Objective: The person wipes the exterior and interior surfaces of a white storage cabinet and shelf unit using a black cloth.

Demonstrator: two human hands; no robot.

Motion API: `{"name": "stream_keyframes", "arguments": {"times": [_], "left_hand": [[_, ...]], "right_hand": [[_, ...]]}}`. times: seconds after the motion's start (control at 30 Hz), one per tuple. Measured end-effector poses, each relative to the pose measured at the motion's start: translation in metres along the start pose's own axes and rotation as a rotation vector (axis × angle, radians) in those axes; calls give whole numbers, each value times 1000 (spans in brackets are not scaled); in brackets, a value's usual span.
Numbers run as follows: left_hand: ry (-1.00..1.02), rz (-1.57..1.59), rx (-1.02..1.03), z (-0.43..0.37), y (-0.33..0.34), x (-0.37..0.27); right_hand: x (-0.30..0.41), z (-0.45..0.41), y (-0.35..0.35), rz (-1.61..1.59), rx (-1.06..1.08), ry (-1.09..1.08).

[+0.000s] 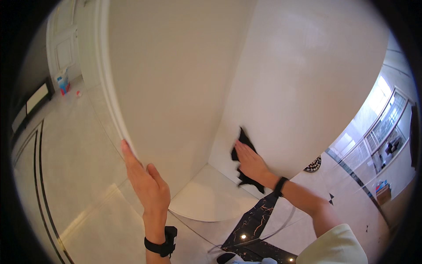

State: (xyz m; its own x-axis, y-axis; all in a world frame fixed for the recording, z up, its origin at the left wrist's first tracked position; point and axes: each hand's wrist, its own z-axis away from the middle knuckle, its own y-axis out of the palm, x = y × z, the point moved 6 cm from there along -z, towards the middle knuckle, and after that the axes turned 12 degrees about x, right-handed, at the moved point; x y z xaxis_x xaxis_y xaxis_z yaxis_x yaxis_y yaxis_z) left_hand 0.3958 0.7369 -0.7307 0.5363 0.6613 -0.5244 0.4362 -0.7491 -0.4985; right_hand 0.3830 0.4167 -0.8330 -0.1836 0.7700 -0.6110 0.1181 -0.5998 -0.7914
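A pale panel [171, 82] and a second glossy panel [296, 82] meet in an upright inner corner. A rounded pale base board [211, 198] lies at the foot of this corner. My right hand [252, 163] presses a crumpled black cloth [250, 181] flat against the lower part of the glossy panel. Part of the cloth is hidden under the hand. At the other panel's left edge [113, 112], my left hand [148, 184] rests with its fingers stretched along the edge and the thumb apart.
Black marble strips [254, 217] and a grey cable [280, 232] cross the tiled floor [89, 171]. A carton [62, 84] stands near a white door [64, 52] at far left. A round dark tray [312, 164] and a brown box [383, 194] are to the right.
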Motion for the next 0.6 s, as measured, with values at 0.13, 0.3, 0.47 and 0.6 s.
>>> {"name": "stream_keyframes", "arguments": {"times": [0.13,0.3,0.47,0.6], "left_hand": [[56,47,143,16,-1,-2],[-19,51,276,42,-13,18],[10,97,227,57,-14,14],[-14,105,338,66,-10,4]], "right_hand": [[-3,112,58,-163,132,-59],[-92,112,-38,-56,-195,285],[-164,114,-169,124,-544,546],[-59,71,-44,-193,-312,209]]}}
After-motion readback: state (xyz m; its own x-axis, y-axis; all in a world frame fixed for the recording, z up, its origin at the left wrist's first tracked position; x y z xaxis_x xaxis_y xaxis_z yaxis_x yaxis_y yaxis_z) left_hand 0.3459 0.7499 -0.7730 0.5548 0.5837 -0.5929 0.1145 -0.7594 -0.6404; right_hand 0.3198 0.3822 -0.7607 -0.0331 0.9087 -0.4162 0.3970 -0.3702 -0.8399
